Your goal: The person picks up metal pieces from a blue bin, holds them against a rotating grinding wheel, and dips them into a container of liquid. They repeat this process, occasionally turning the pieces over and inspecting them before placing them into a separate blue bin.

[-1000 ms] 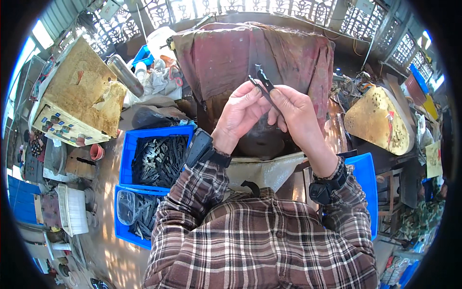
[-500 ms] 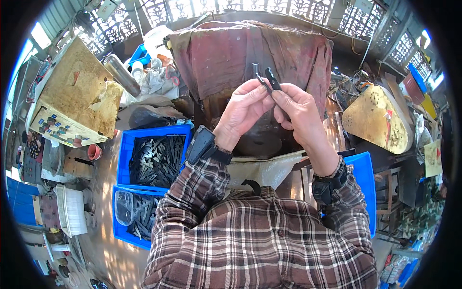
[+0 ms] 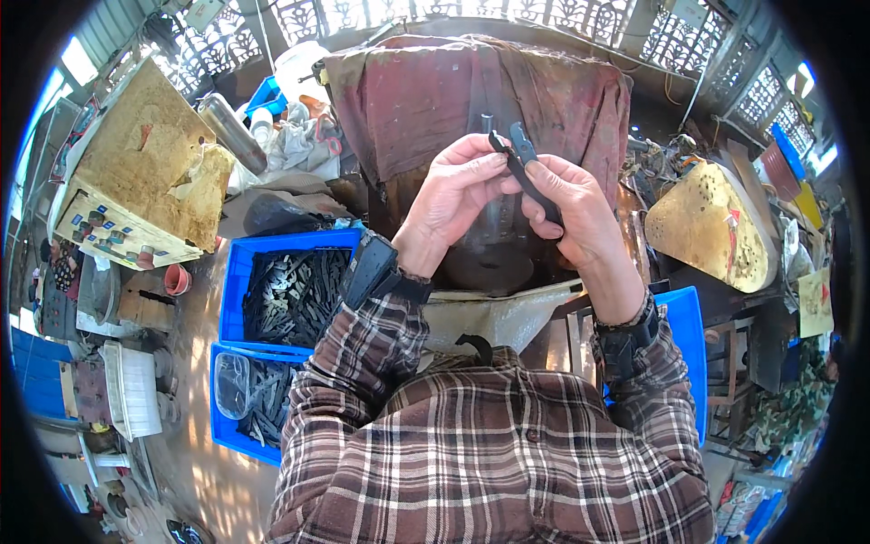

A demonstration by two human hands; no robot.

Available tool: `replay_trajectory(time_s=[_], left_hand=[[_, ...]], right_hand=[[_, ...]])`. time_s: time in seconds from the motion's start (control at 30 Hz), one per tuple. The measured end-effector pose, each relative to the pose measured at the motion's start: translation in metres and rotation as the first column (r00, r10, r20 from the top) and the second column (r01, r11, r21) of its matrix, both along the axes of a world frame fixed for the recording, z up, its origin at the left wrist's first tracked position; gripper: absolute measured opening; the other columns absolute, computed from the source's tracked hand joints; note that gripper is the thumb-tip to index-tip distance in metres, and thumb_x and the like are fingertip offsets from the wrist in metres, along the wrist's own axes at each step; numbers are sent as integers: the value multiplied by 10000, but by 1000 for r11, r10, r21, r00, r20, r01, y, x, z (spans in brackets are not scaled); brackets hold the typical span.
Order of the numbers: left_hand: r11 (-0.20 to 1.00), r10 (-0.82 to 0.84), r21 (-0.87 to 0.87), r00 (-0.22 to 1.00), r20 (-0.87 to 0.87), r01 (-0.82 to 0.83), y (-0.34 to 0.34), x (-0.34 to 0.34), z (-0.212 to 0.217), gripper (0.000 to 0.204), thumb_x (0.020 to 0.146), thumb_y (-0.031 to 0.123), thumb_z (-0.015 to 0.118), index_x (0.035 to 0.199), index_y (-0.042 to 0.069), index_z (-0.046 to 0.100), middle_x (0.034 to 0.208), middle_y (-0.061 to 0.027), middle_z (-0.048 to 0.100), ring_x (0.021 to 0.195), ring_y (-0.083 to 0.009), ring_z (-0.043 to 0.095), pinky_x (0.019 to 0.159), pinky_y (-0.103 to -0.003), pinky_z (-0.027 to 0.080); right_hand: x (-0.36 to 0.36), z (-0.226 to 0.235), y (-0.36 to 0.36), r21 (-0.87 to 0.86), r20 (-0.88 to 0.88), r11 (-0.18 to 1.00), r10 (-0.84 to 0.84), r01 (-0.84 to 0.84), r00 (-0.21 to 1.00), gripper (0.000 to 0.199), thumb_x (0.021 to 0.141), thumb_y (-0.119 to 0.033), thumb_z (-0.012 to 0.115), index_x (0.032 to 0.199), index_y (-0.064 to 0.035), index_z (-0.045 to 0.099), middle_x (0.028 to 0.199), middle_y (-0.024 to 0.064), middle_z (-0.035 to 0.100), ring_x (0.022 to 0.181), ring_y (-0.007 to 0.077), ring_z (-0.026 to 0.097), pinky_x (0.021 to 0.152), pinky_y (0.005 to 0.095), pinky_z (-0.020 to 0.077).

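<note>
Both hands have risen slightly; the left hand [image 3: 458,195] and right hand [image 3: 571,208] pinch a small dark plastic part [image 3: 524,159] together over the red-draped machine [image 3: 471,100]. Nearer, two blue crates [image 3: 231,272] at the left hold more dark parts [image 3: 290,290].

Bright daylight from upper windows, sun patches on floor lower left, fisheye-bent edges, black vignette

My right hand [image 3: 571,204] covers most of the dark part [image 3: 519,163]; I can't tell its lower end.
</note>
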State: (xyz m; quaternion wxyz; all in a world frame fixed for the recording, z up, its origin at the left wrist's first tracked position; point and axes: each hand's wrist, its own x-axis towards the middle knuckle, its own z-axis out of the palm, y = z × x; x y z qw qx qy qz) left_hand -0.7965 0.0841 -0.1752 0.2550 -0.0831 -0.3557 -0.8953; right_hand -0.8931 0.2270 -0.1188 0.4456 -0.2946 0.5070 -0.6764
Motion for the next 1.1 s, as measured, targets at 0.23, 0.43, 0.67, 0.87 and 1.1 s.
replay_trajectory(time_s=[0.23,0.43,0.67,0.87,1.1], left_hand=[[998,6,-60,996,85,-1,-7,9,6,113,922,59,601,1015,18,650,984,-85,675,895,-159,647,810,-295,536],[986,43,-165,992,121,-22,-14,14,4,155,922,98,617,1051,22,660,1013,-73,680,920,-136,643,835,-277,525],[984,39,-178,994,106,-20,-16,16,2,187,928,117,619,1077,14,665,1019,-66,678,933,-133,640,851,-274,523],[985,89,-161,986,138,-66,-15,18,0,208,957,128,576,1089,-14,652,1004,-81,668,886,-140,626,816,-298,517],[985,110,-148,982,151,-88,-14,19,-3,193,959,114,571,1086,2,664,957,-60,675,849,-130,616,795,-308,513]], right_hand=[[1,1,0,31,-78,1000,2,0,997,235,959,-206,597,1099,-18,615,884,64,681,577,37,506,415,148,300],[5,0,1,1,-251,1000,-5,6,968,215,946,-176,618,1093,-19,617,899,63,687,569,31,516,415,150,301],[8,0,0,6,-298,1000,-19,22,954,208,947,-171,615,1087,-18,616,897,64,686,577,32,522,419,153,304],[8,0,1,7,-253,1000,10,-8,967,217,958,-191,599,1085,-17,621,889,62,683,571,32,504,419,157,297],[5,0,3,0,-135,997,80,-81,988,223,976,-223,561,1053,-27,633,891,56,680,594,43,498,434,160,298]])
